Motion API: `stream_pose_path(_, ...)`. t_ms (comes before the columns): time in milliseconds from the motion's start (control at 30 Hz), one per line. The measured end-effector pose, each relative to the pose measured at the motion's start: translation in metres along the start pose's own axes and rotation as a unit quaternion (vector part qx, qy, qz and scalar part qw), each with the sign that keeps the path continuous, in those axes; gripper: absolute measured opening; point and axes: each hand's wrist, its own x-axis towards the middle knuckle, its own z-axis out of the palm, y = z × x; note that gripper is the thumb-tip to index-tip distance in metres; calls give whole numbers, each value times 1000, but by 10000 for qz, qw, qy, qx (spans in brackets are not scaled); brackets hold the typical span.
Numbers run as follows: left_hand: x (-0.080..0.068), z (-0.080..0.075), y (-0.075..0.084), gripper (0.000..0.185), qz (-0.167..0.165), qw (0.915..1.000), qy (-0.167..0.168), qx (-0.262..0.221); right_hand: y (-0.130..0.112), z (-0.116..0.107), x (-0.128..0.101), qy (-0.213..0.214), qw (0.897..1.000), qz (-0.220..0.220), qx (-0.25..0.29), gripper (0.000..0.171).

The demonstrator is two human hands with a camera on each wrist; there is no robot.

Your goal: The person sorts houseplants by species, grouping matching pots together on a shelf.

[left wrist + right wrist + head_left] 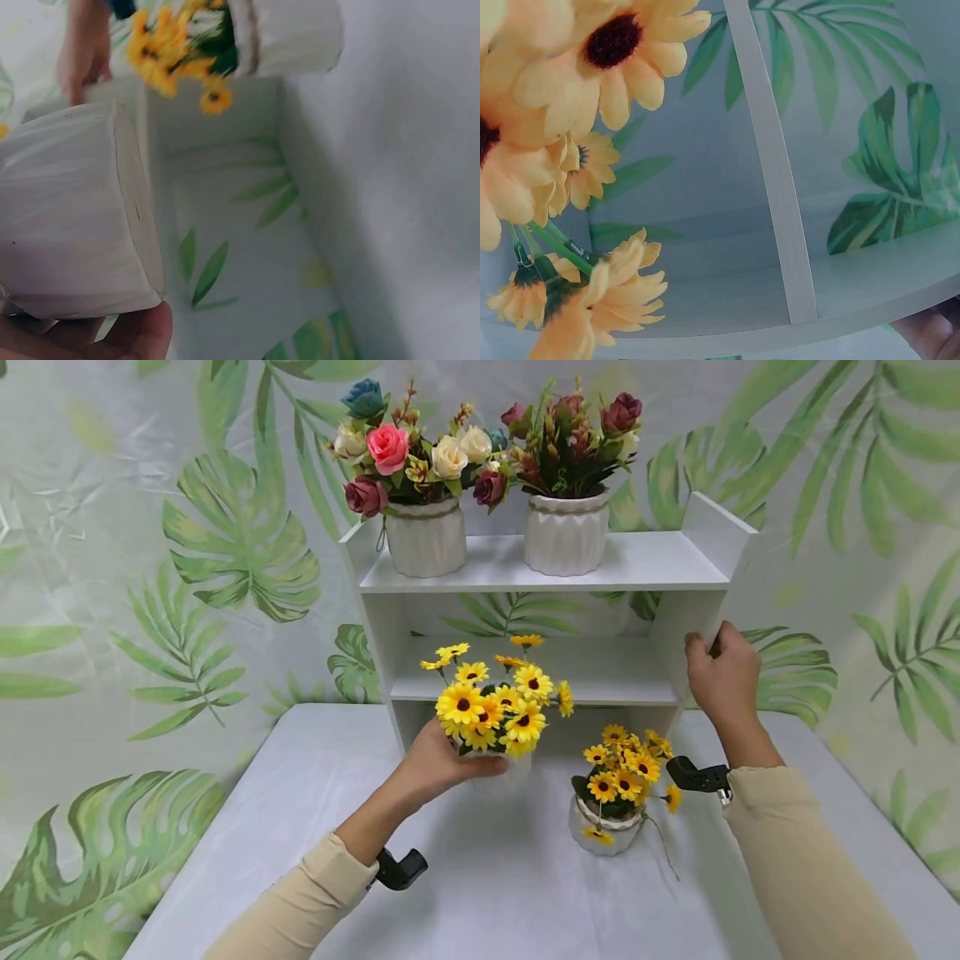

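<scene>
My left hand [442, 766] grips a white pot [71, 214] from its left side. Yellow artificial sunflowers [495, 710] fill the pot, overlapping the middle and lower levels of a white shelf [652, 560] in the head view. In the left wrist view the pot lies sideways across the picture, with fingertips at its base end. My right hand [726, 681] holds the front edge of the shelf's right side panel, fingers curled; the right wrist view shows only a bit of that hand [930, 330] beside the panel.
A second white pot [588, 832] of yellow sunflowers stands on the white-covered table [315, 810], before the shelf's right side. On the top board are two white pots, one with mixed roses [427, 539], one with dark red roses [566, 535]. A leaf-print backdrop [247, 535] hangs behind.
</scene>
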Motion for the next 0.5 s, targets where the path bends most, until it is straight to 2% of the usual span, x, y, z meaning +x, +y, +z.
stream_pose_path(133, 4, -17, 8, 69, -123, 9995, 270, -95, 0, 0, 0, -3, 10000, -10, -34, 40)
stream_pose_path(300, 12, -33, 16, 71, -161, 9986, 500, 85, 0, 0, -1, 2, 10000, -4, -80, 41)
stream_pose_path(500, 19, -49, 25, 70, -91, 9980, 560, 293, 0, 1, 0, 31, 10000, -5, -64, 40)
